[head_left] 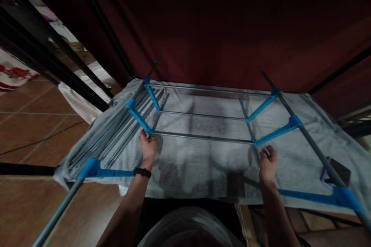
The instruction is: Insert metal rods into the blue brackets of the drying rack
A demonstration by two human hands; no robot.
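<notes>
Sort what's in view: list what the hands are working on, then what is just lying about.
In hand:
left hand on the near rail of the drying rack
right hand by the blue bracket
grey towel under the rails

Lying about:
white cloth on the tiled floor
dark small object on the towel's right side

Two bare forearms, one wristband

Bare to the elbow on both sides, no sleeves in view. Left hand (148, 147) ringless as far as visible, with a slim black band (142, 172) snug around the wrist, like a fitness tracker. Right hand (268, 164) and wrist unadorned. Pale rounded garment at the bottom edge, blurred.
</notes>
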